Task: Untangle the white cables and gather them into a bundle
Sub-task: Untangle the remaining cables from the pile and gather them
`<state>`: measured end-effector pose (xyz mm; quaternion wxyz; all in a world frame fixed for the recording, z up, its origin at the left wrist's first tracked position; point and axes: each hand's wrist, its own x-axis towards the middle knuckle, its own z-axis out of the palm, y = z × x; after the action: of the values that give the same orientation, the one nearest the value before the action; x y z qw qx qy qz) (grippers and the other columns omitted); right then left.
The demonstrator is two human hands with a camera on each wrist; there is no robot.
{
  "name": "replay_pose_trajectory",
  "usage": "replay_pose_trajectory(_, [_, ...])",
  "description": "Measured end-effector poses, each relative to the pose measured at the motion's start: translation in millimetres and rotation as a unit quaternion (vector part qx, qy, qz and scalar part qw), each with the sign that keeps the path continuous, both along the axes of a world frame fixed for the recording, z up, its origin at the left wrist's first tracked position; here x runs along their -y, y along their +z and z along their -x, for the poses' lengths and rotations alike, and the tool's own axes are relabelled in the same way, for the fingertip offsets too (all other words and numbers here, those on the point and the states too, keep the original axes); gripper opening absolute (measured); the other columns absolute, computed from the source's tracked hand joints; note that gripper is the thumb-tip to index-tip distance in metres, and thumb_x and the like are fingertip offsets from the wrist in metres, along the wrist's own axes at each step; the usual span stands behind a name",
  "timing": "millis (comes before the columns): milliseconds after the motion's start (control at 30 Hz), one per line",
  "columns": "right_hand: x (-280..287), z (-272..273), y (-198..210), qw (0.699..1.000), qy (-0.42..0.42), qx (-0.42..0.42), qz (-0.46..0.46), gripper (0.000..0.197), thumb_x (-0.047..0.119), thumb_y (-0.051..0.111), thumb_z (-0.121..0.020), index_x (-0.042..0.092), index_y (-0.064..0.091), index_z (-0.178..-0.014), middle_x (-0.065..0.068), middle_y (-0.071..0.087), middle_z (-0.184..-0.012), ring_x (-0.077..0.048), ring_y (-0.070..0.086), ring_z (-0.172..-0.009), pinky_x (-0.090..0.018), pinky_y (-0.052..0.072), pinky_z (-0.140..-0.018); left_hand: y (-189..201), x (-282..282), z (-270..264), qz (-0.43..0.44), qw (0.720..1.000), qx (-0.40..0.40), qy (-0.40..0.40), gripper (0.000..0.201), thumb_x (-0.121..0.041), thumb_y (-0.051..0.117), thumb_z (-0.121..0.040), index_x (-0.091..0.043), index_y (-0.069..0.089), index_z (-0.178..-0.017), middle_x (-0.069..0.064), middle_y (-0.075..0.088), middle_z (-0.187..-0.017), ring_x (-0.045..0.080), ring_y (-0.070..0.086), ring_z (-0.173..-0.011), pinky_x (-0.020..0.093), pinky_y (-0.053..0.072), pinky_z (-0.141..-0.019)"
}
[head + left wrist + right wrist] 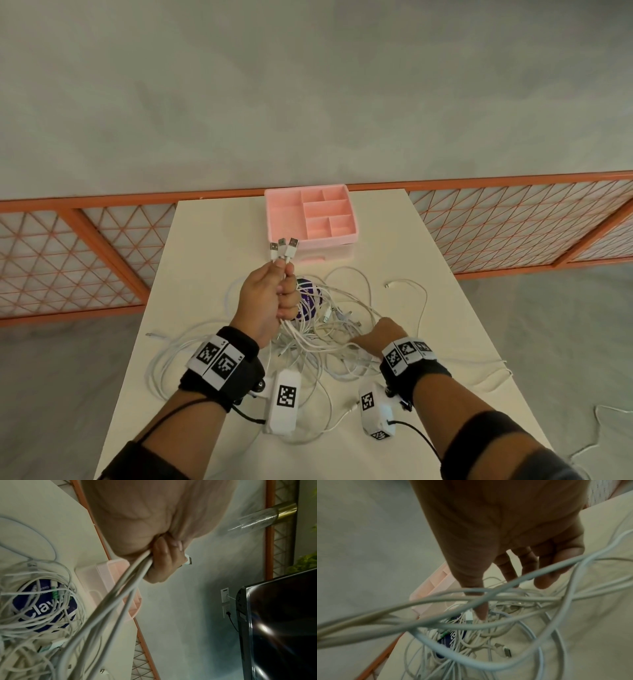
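Fingers of the left hand [270,301] gripped three plugs [283,248] above the cables [329,339]; right hand [385,334] reached in, fingers spread, near the table's [445,308] right edge.

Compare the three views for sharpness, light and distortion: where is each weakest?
Head view: evenly lit and sharp, but the wide lens bows the railing. Left wrist view: dim, the near cables soft, glare on the dark screen. Right wrist view: darkest, the right hand in shadow, the foreground strands blurred.
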<state>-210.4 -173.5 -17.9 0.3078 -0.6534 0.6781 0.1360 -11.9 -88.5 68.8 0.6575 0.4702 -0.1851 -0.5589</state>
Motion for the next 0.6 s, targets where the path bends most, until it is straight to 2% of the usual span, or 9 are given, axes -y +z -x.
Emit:
replay_pose_trajectory(67, [4.2, 4.5, 2.0, 1.0, 0.006, -0.028, 0.0, 0.052, 0.038, 0.079, -0.074, 0.005, 0.059, -0.11, -0.012, 0.066, -0.11, -0.028, 0.064, -0.103, -0.029, 0.052, -0.08, 2.1, -0.2, -2.4, 0.007, 1.0, 0.0, 0.005, 0.033, -0.025, 0.036, -0.108, -0.015, 0.05, -0.08, -0.008, 0.028, -0.053, 0.004, 0.021, -0.039, 0.012, 0.019, -0.039])
replay_pose_trajectory(100, [6.3, 7.4, 1.9, 1.0, 0.004, -0.015, -0.01, 0.04, 0.029, 0.078, -0.073, 0.004, 0.063, -0.1, -0.012, 0.069, -0.101, -0.028, 0.067, -0.093, -0.03, 0.055, -0.078, 2.6, -0.8, -3.9, 0.008, 1.0, 0.001, 0.008, 0.033, -0.025, 0.036, -0.108, -0.015, 0.05, -0.08, -0.008, 0.028, -0.053, 0.004, 0.02, -0.039, 0.012, 0.019, -0.039])
replay_pose_trajectory(167, [10.5, 13.8, 8.4, 0.999, -0.004, 0.013, -0.038, 0.017, 0.015, 0.078, -0.07, 0.006, 0.065, -0.076, -0.009, 0.068, -0.075, -0.025, 0.066, -0.065, -0.029, 0.057, -0.063, 1.9, -1.4, -6.4, 0.011, 1.0, 0.005, 0.014, 0.033, -0.026, 0.036, -0.108, -0.014, 0.05, -0.08, -0.007, 0.028, -0.053, 0.004, 0.02, -0.039, 0.012, 0.018, -0.039])
replay_pose_trajectory(233, [16.8, 15.5, 17.7, 0.995, -0.023, 0.077, -0.053, 0.013, 0.003, 0.07, -0.075, 0.009, 0.061, -0.067, -0.008, 0.064, -0.066, -0.019, 0.06, -0.054, -0.022, 0.049, -0.05, -0.6, -1.7, -7.2, 0.01, 1.0, 0.013, 0.025, 0.033, -0.026, 0.036, -0.108, -0.014, 0.051, -0.081, -0.007, 0.028, -0.054, 0.004, 0.02, -0.039, 0.013, 0.018, -0.039])
replay_pose_trajectory(267, [19.6, 14.4, 24.7, 0.983, -0.06, 0.163, -0.057, 0.011, -0.001, 0.067, -0.079, 0.008, 0.065, -0.074, -0.009, 0.066, -0.069, -0.02, 0.062, -0.057, -0.023, 0.05, -0.051, -1.8, -1.7, -7.2, 0.008, 0.999, 0.018, 0.03, 0.033, -0.027, 0.036, -0.108, -0.014, 0.051, -0.081, -0.007, 0.028, -0.054, 0.005, 0.02, -0.04, 0.014, 0.018, -0.039])
replay_pose_trajectory(333, [26.3, 10.6, 38.2, 0.922, -0.147, 0.357, -0.006, 0.016, -0.009, 0.067, -0.08, 0.0, 0.071, -0.093, -0.017, 0.07, -0.074, -0.025, 0.064, -0.064, -0.03, 0.053, -0.062, -3.2, -0.4, -6.7, 0.003, 0.999, 0.035, 0.039, 0.032, -0.028, 0.037, -0.108, -0.015, 0.05, -0.081, -0.006, 0.029, -0.054, 0.005, 0.022, -0.04, 0.015, 0.019, -0.039])
replay_pose_trajectory(433, [25.8, -0.7, 76.9, 0.827, -0.162, 0.536, 0.043, 0.016, -0.012, 0.063, -0.084, -0.011, 0.067, -0.1, -0.022, 0.068, -0.075, -0.025, 0.059, -0.064, -0.031, 0.051, -0.062, -3.6, 2.6, -4.1, 0.01, 0.995, 0.085, 0.042, 0.031, -0.027, 0.04, -0.107, -0.016, 0.048, -0.08, -0.006, 0.034, -0.057, 0.005, 0.025, -0.042, 0.016, 0.022, -0.039])
replay_pose_trajectory(500, [20.8, -10.9, 103.6, 0.806, -0.107, 0.581, 0.035, 0.012, -0.01, 0.061, -0.088, -0.008, 0.069, -0.097, -0.019, 0.069, -0.076, -0.021, 0.06, -0.062, -0.026, 0.052, -0.06, -1.3, 6.0, -0.2, 0.024, 0.992, 0.12, 0.043, 0.028, -0.025, 0.044, -0.106, -0.016, 0.045, -0.079, -0.003, 0.04, -0.064, 0.006, 0.027, -0.044, 0.018, 0.023, -0.039])
replay_pose_trajectory(600, [12.9, -24.8, 129.2, 0.808, -0.029, 0.588, 0.037, 0.012, -0.009, 0.063, -0.088, -0.002, 0.071, -0.092, -0.016, 0.07, -0.074, -0.018, 0.06, -0.06, -0.025, 0.054, -0.061, 3.6, 12.5, 6.8, 0.042, 0.981, 0.175, 0.066, 0.02, -0.021, 0.049, -0.104, -0.013, 0.051, -0.086, 0.008, 0.044, -0.072, 0.008, 0.026, -0.045, 0.021, 0.025, -0.042])
